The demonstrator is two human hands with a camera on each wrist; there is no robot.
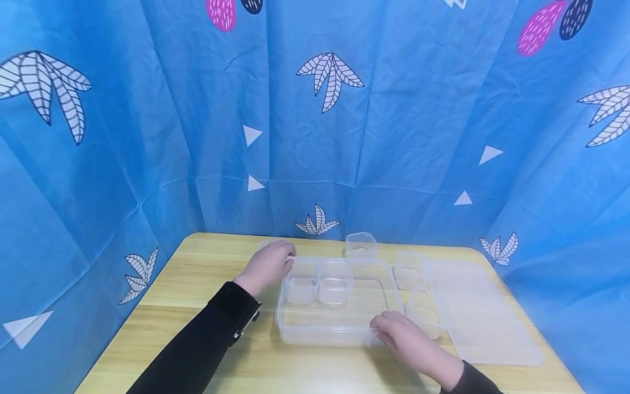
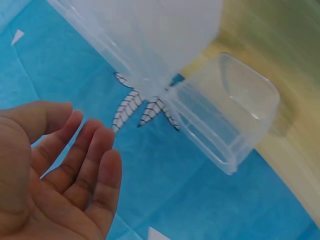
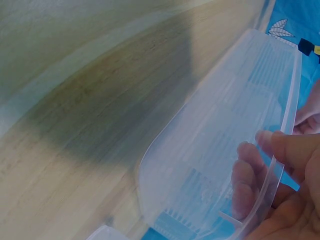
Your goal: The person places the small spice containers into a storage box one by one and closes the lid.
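At the near right corner of the big clear box (image 1: 331,335), my right hand (image 1: 409,340) grips its rim; by its far left, my left hand (image 1: 266,266) hangs relaxed, empty. Two small tubs (image 1: 302,290) stand inside.

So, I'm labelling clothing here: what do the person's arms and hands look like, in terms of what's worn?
The left sleeve is long and black; the right sleeve, also dark, shows only near its cuff. A dark band with a small shiny detail shows near the left cuff. The left hand and right hand wear no gloves.
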